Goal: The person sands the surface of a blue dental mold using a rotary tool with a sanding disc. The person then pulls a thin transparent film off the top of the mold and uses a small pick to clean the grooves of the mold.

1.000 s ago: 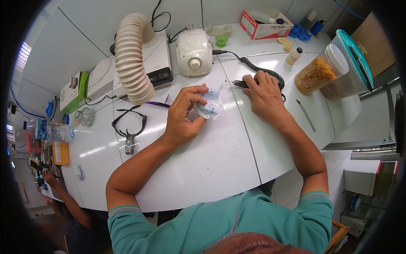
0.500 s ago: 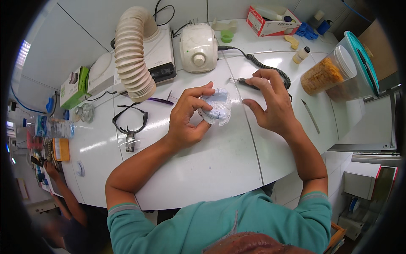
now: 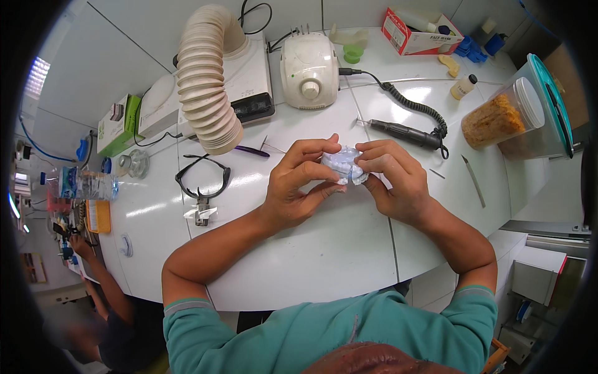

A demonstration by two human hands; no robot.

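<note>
So, L→R across the white bench [image 3: 324, 262]. Far L edge, approx 9 o'clock: clear plastic bottle [image 3: 93, 185] lying down, small glass jar [image 3: 136, 163] just beside it; another person's arm [image 3: 103, 280] low at 8 o'clock, not the wearer's. Green-and-white box [image 3: 115, 124] behind. Safety glasses [image 3: 202, 177] lie on the bench at approx 10 o'clock from the hands, ribbed extraction hose [image 3: 205, 87] above them, a pen-like tool [image 3: 252, 150] just past the hose mouth.

Centre: L hand [image 3: 299, 187] curled, thumb and fingers closed round the L side of a pale blue-white dental cast [image 3: 341, 165]. R hand [image 3: 392, 181] also closed on it, fingertips pinching the R side. Cast held just above the bench at approx 12 o'clock from the wearer's chest, partly hidden by fingers (can't tell upper or lower arch).

At 12 o'clock beyond: white micromotor control unit [image 3: 309, 70], coiled cable running to the black handpiece [image 3: 405, 132], which lies near the R hand, untouched. R side, 2 o'clock: lidded tub w/ orange-brown contents [image 3: 498, 119], small bottle [image 3: 464, 87], thin metal instrument [image 3: 474, 182] at 3 o'clock.

Judgement: both hands seem to be turning or checking the cast. Best w/ light, even grip (plaster chips easily), forearms braced on the bench, cast kept low over it.
</note>
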